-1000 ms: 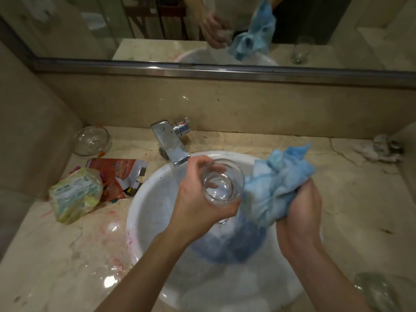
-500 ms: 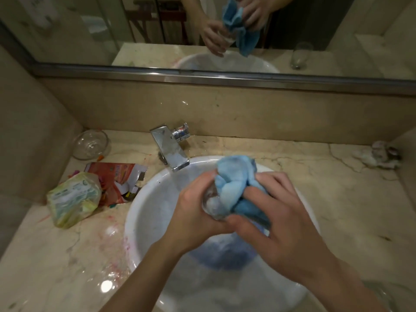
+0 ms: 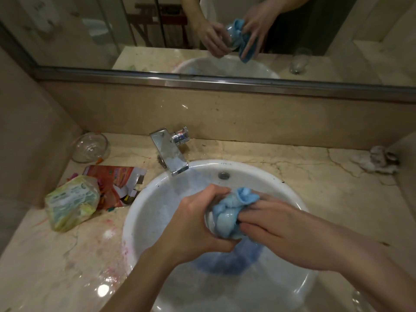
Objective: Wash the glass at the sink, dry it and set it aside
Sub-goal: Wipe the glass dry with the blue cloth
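Over the round white sink (image 3: 144, 212), my left hand (image 3: 198, 224) grips a clear glass (image 3: 209, 219) on its side, mouth toward the right. Most of the glass is hidden by my fingers and by a light blue cloth (image 3: 234, 210) stuffed into its mouth. My right hand (image 3: 276, 233) presses the cloth into the glass with its fingers. A tail of the cloth hangs down below the hands. A blue stain shows on the basin floor under them.
A chrome tap (image 3: 171, 154) stands at the basin's back left. On the marble counter at left lie a glass bowl (image 3: 91, 147), a torn red packet (image 3: 112, 179) and a green-yellow wipes pack (image 3: 69, 203). Crumpled tissue (image 3: 376, 159) lies far right. A mirror runs above.
One second ago the glass was bare in my left hand with the cloth bunched beside it. My right hand has since pushed the cloth into the glass and both hands dropped slightly.
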